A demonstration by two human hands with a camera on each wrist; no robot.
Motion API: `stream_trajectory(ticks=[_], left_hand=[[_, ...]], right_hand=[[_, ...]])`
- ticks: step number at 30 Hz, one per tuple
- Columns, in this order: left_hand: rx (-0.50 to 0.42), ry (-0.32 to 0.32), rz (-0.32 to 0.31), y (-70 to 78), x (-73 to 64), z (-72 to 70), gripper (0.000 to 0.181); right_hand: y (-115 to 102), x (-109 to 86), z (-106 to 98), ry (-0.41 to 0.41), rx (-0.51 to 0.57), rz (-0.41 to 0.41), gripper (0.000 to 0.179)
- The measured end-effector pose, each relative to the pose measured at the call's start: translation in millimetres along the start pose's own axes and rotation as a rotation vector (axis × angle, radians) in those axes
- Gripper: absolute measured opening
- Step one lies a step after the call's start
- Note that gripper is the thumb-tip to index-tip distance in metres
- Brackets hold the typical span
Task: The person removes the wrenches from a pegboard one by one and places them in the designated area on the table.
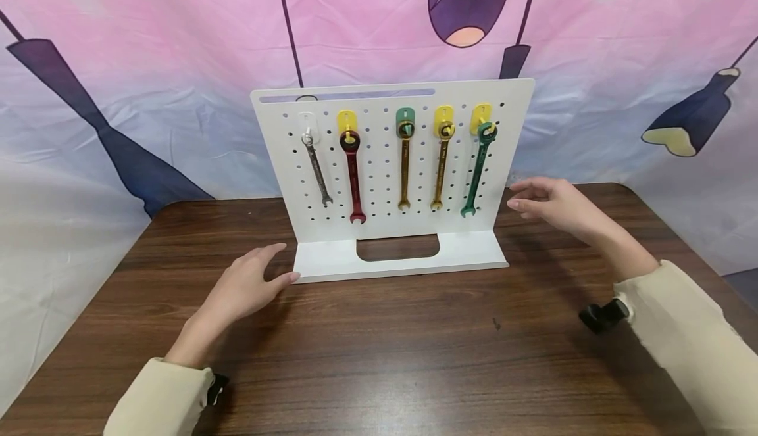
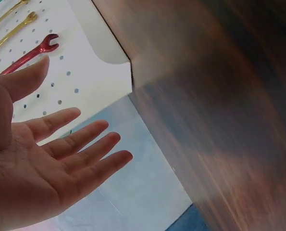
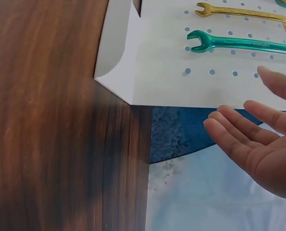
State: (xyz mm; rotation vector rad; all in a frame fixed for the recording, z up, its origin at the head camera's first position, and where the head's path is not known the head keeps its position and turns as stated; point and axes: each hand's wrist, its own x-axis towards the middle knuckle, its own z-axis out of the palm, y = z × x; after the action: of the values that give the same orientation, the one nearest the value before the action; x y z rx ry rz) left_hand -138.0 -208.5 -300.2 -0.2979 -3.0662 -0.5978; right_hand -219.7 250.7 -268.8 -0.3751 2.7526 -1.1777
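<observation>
Wrenches, five in all, hang on your pegboard (image 1: pixel 379 160): one silver wrench (image 1: pixel 316 166) far left, one red wrench (image 1: pixel 353 176), two gold wrenches (image 1: pixel 404 173) in the middle, and one green wrench (image 1: pixel 478 173) at the right. Each hangs from its own hook: one white, three yellow, one green. The board stands upright on its white foot at the middle of the table (image 1: pixel 379 357).

Your left hand (image 1: pixel 245 285) lies low, just beside the near left corner of the foot, fingers straight and loosely spread, holding nothing. Your right hand (image 1: pixel 547 202) hovers just beside the board's right edge, near the green wrench, fingers relaxed and slightly apart, also holding nothing. Neither hand touches a wrench.
</observation>
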Motion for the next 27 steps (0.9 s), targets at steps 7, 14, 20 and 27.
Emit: stream_trajectory(ticks=[7, 14, 20, 27], left_hand=[[-0.043, 0.007, 0.046, 7.5, 3.2, 2.1, 0.060], [-0.045, 0.018, 0.049, 10.1, 4.2, 1.9, 0.057], [-0.045, 0.020, 0.052, 11.0, 4.1, 2.2, 0.056], [-0.068, 0.029, 0.059, 18.8, 9.1, 1.0, 0.054]], right_hand=[[0, 18.1, 2, 0.033, 0.107, 0.067, 0.050], [2, 31.5, 6, 0.088, 0.202, 0.094, 0.040], [3, 37.4, 9, 0.114, 0.308, 0.075, 0.029], [6, 41.3, 11, 0.160, 0.417, 0.086, 0.025]])
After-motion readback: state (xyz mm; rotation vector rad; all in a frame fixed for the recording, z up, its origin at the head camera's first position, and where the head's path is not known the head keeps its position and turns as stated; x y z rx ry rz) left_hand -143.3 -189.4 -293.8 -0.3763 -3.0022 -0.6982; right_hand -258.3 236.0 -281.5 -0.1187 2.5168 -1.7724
